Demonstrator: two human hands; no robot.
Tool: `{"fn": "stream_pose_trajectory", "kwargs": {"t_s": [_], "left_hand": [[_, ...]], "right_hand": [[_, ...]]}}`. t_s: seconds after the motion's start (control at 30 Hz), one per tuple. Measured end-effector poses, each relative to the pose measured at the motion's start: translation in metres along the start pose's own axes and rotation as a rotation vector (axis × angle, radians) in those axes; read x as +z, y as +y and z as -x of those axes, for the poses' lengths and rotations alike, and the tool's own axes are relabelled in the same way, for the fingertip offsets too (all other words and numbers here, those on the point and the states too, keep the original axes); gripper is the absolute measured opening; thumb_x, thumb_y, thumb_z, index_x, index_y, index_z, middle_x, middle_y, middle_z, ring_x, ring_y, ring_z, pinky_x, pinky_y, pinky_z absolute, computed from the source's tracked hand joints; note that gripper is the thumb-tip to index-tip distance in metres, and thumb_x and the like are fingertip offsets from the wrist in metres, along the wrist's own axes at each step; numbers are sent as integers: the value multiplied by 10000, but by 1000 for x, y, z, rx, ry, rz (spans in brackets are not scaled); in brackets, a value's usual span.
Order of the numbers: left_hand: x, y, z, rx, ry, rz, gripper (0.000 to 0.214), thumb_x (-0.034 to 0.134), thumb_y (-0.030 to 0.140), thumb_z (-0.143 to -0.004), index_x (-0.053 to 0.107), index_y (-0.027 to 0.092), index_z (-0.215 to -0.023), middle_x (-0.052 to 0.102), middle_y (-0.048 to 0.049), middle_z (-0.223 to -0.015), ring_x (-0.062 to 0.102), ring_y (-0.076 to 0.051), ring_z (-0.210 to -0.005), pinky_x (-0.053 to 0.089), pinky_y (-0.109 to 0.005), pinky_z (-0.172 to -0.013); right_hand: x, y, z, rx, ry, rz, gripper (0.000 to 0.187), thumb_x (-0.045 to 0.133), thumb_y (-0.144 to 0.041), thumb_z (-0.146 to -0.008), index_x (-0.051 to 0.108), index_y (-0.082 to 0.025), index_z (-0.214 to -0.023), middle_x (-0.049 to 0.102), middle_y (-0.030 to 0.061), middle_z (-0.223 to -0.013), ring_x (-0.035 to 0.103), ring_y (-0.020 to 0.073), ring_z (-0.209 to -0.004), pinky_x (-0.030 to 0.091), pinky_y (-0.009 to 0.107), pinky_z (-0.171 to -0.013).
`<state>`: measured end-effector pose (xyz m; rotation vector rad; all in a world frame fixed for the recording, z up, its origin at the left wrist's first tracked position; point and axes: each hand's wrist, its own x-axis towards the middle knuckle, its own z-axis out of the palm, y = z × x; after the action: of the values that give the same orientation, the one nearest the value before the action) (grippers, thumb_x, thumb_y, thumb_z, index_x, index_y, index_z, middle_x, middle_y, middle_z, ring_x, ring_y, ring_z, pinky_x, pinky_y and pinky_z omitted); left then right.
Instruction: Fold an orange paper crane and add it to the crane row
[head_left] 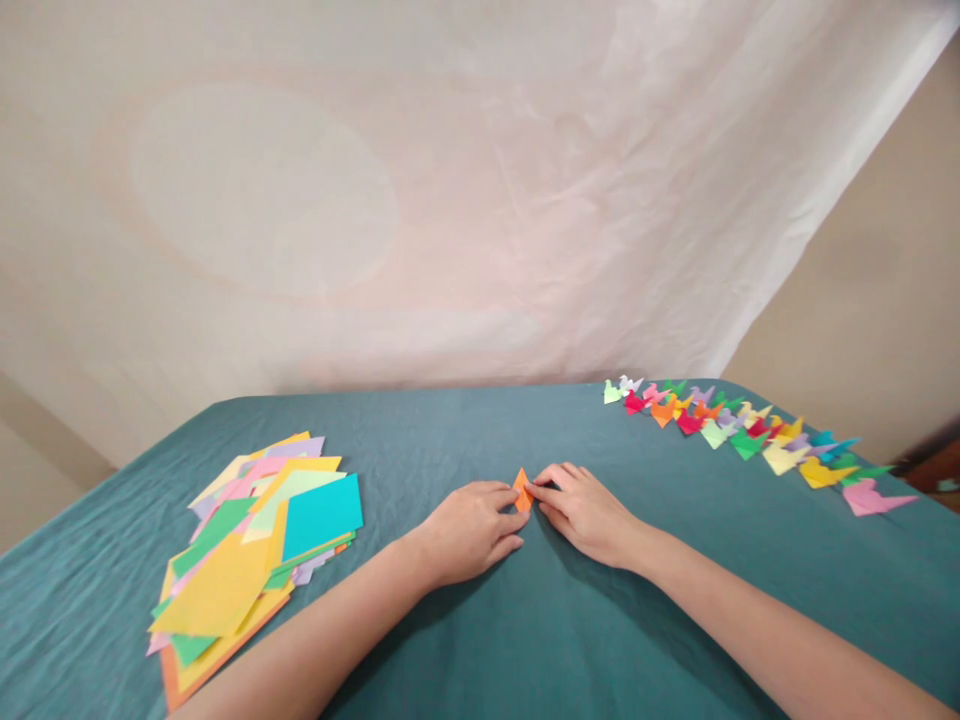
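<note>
From my feed, both hands had met near the middle of the table (480, 640), over its teal cloth. The left hand (466, 532) and the right hand (586, 514) each pinched the fold (523, 490) — a small orange paper piece, pointed at the top. It stood between their fingertips, just above the cloth, and the other fingers lay curled and low. I could not tell whether its lower end touched the cloth. Toward the left edge lay the sheets (255, 545), a loose heap of coloured squares, with yellow and cyan ones on top and an orange one poking out at the near side. Along the far right corner ran the figures (750, 430) — small folded paper shapes in many colours, set close together in a curving band, well apart from the hands. A creased white backdrop (450, 200) hung behind the far edge.
</note>
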<state>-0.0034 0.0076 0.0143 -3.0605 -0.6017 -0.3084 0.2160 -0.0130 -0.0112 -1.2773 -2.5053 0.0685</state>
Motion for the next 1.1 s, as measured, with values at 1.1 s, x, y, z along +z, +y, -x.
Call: {"fn": "stream_pose_trajectory", "kwargs": {"t_s": [1.1], "left_hand": [[11, 2, -1, -212, 122, 129, 281, 394, 308, -925, 620, 236, -1077, 606, -43, -1102, 531, -192, -1031, 410, -336, -904]], "right_hand": [[-2, -7, -4, 38, 2, 35, 313, 422, -304, -923, 511, -251, -1218, 544, 63, -1052, 470, 213, -931, 397, 344, -782]]}}
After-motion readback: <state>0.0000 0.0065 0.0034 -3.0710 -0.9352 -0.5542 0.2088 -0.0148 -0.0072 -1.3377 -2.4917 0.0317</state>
